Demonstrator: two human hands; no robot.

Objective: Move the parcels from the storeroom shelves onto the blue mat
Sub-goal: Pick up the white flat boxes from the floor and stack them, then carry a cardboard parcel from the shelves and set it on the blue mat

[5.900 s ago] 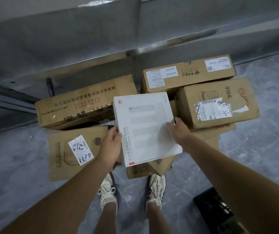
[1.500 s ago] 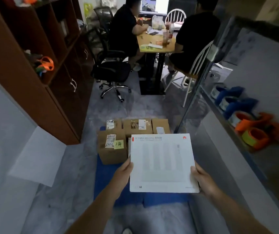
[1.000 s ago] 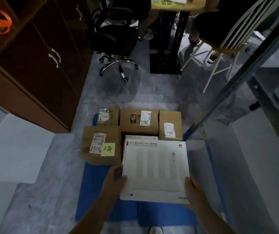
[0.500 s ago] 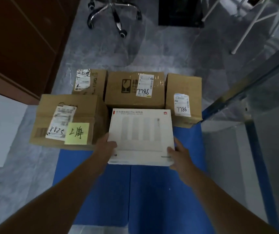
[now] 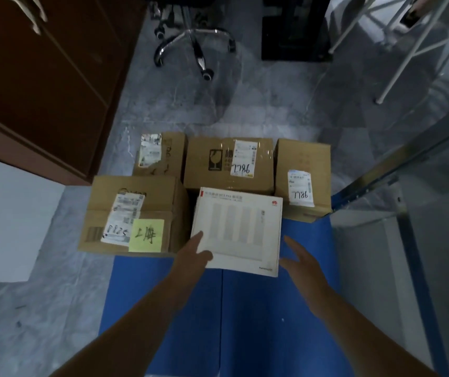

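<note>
A flat white box [image 5: 238,229] lies on the blue mat [image 5: 217,317], in front of a row of brown parcels. My left hand [image 5: 193,257] is open and its fingers rest on the white box's near left corner. My right hand [image 5: 300,263] hovers open just off the box's near right corner, apart from it. Behind stand a parcel with a yellow note [image 5: 133,213], a small labelled parcel [image 5: 160,153], a parcel marked 7786 [image 5: 228,161] and a narrow parcel [image 5: 303,178] at the right.
A dark wooden cabinet [image 5: 43,77] stands at the left. A swivel chair base [image 5: 193,42] and white chair legs [image 5: 397,50] are beyond the parcels. A metal shelf frame with a blue post [image 5: 413,240] runs along the right. Grey floor surrounds the mat.
I carried the white box from the shelves to the mat and set it down. Both hands have come off its sides; the right has pulled clear, the left still touches the corner.
</note>
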